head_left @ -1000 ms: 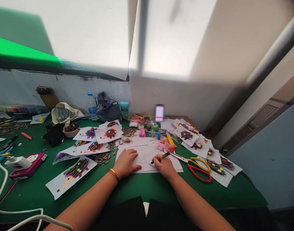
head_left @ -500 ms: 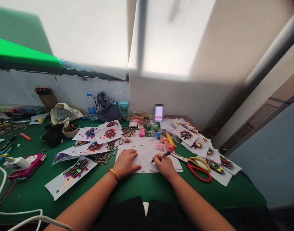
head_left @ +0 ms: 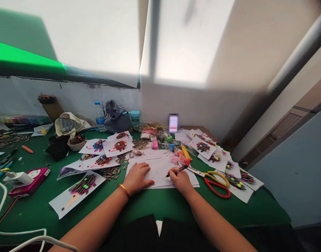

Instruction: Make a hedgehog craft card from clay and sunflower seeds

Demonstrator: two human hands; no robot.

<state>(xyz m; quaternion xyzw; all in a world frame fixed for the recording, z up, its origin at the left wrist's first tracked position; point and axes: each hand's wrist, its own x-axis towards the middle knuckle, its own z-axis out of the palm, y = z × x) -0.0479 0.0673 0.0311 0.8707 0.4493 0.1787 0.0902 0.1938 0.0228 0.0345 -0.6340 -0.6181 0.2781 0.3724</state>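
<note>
Your right hand (head_left: 179,179) grips the pen (head_left: 179,171), slanting down-left to the paper (head_left: 150,162), lower centre; left hand (head_left: 138,177) lies flat, fingers spread.

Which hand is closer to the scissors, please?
Right. The right hand, holding the pen, is just left of the scissors. The left hand rests on the paper, farther left.

Bright light and soft shadows cross the pale upper panels; the outer edges look stretched.
</note>
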